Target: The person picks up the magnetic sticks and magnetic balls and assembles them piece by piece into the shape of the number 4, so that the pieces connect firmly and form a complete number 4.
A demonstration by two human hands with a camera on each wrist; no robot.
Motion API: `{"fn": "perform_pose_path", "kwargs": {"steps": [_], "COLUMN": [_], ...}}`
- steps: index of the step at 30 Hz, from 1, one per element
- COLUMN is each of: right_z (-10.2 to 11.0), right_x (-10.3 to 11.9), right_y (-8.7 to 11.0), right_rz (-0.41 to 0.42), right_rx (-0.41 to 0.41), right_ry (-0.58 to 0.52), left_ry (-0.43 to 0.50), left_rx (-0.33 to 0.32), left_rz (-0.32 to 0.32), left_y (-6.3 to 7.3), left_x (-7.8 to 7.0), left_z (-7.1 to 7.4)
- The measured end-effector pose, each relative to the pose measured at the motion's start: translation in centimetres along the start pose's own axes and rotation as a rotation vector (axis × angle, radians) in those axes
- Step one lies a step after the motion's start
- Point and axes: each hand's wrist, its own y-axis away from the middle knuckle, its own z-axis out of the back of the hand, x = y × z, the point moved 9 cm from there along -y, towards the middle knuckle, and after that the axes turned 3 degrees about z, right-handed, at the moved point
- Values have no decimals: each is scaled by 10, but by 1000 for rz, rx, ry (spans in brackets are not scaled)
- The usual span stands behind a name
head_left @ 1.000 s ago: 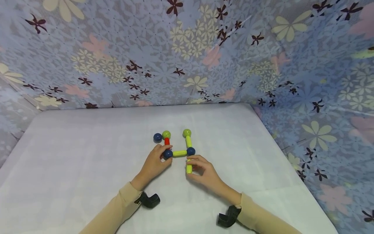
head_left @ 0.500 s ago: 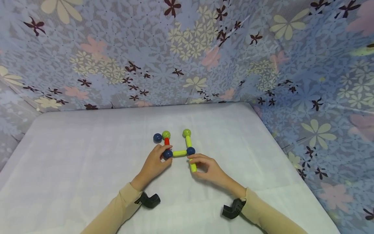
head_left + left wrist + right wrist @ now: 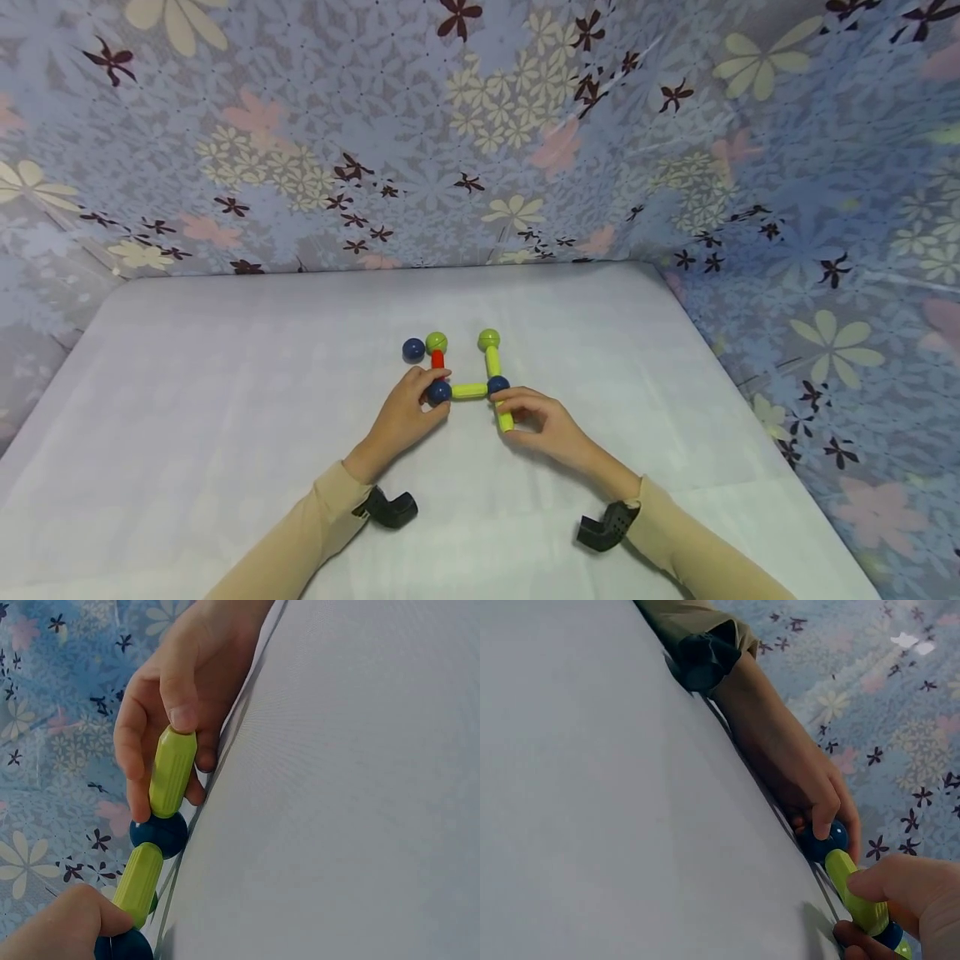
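In the head view, my left hand (image 3: 405, 423) grips a dark blue ball (image 3: 438, 392) at the left corner of a ball-and-rod construction. From that ball a red rod (image 3: 438, 360) runs back to a green ball (image 3: 437, 342), and a yellow-green rod (image 3: 470, 391) runs across to a second blue ball (image 3: 498, 385). Another yellow-green rod (image 3: 492, 362) leads from there to a far green ball (image 3: 489, 338). My right hand (image 3: 553, 427) pinches a near yellow-green rod (image 3: 172, 774), its far end against the second blue ball (image 3: 160, 834) in the left wrist view.
A loose blue ball (image 3: 413, 349) lies on the white-covered table (image 3: 225, 417), beside the left green ball. Floral fabric (image 3: 420, 150) rises behind the table and along its right side. Black wrist-worn devices (image 3: 393, 508) sit at both sleeves.
My right hand has swung the near rod from straight to slanted and brought its far end up to the second blue ball. The left hand keeps its grip; the view shifts slightly.
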Motion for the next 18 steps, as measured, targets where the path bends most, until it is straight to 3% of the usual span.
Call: {"fn": "perform_pose_path", "kwargs": {"steps": [7, 18], "right_z": [4, 23], "right_x": [1, 4], "right_y": [0, -9], "right_rz": [-18, -49], "right_rx": [1, -134], "right_ry": [-16, -13], "left_ry": [10, 4], "left_rx": [2, -12], "left_rz": [-3, -14], "left_y": [-1, 0], "left_x": [-2, -1], "left_z": [0, 0]}}
